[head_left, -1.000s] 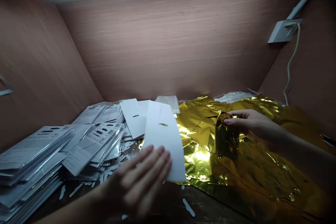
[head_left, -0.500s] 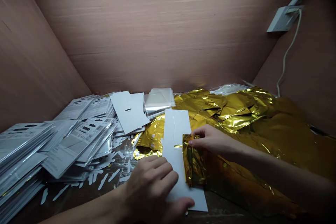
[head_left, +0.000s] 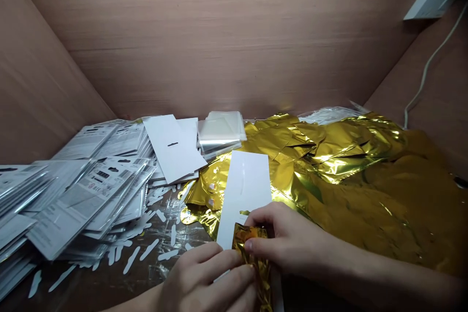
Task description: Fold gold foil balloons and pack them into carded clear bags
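Observation:
A folded piece of gold foil (head_left: pixel 263 273) lies over the lower part of a long white card (head_left: pixel 244 178). My right hand (head_left: pixel 283 239) pinches the foil's upper end between thumb and fingers. At the foil's left edge, my left hand (head_left: pixel 214 280) has its fingers curled against it; the thumb and fingertips are hidden. The card has a slot near its middle, close to my right fingertips. Its lower end is mostly covered by the foil and my hands.
Stacks of printed cards in clear sleeves (head_left: pixel 91 200) fill the left. Blank white cards (head_left: pixel 175 148) and clear bags (head_left: pixel 222 129) lie behind. Gold foil sheets (head_left: pixel 340 156) spread over the right. Small white paper cut-outs (head_left: pixel 149 249) litter the table. Wooden walls (head_left: pixel 234 44) enclose it.
My right hand has drawn the folded foil left and nearer to me, onto the card. My left hand has shifted down, its fingers now against the foil. The view has turned slightly left.

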{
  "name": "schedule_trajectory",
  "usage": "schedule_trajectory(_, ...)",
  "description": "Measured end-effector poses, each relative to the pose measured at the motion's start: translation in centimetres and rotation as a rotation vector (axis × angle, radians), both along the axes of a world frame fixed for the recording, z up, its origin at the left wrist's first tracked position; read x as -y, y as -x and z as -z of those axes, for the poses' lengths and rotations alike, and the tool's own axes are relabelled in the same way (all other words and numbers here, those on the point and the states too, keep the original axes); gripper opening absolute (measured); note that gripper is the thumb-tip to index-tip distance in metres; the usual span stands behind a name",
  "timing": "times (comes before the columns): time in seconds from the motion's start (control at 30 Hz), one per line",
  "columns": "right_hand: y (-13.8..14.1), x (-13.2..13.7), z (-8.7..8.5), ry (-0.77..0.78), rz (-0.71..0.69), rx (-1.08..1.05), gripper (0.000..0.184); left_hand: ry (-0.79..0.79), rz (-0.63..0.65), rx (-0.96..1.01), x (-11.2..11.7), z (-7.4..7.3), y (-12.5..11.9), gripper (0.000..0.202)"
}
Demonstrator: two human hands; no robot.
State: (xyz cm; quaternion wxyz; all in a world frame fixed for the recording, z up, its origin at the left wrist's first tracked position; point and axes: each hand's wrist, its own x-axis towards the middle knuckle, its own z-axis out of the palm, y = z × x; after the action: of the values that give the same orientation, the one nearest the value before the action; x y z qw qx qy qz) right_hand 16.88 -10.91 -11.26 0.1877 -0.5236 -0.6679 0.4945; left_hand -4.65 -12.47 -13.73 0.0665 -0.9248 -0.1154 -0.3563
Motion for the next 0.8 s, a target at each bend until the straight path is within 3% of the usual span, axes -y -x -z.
schedule_trajectory(0.17, 0.3, 0.5, 1.5, -0.371, -0.122, 0.228, 0.006, 0.109, -0.018, -0.089, -0.6, 1.3, -0.7, 0.010)
schedule_trajectory(0.3, -0.6, -0.2, 1.5, -0.540, -0.138, 0.307, 0.015, 0.108, -0.045, -0.098, -0.8, 1.9, -0.9, 0.015)
schedule_trajectory(0.5, -1.6, -2.0, 2.4, -0.618, -0.224, 0.334, 0.022, 0.094, -0.084, -0.001, -0.6, 2.7, -0.6, 0.021)
schedule_trajectory(0.8, -1.6, -2.3, 2.0, -0.617, -0.265, 0.424, 0.019, 0.156, -0.011, -0.172, -0.9, 2.0, 0.3, 0.031)
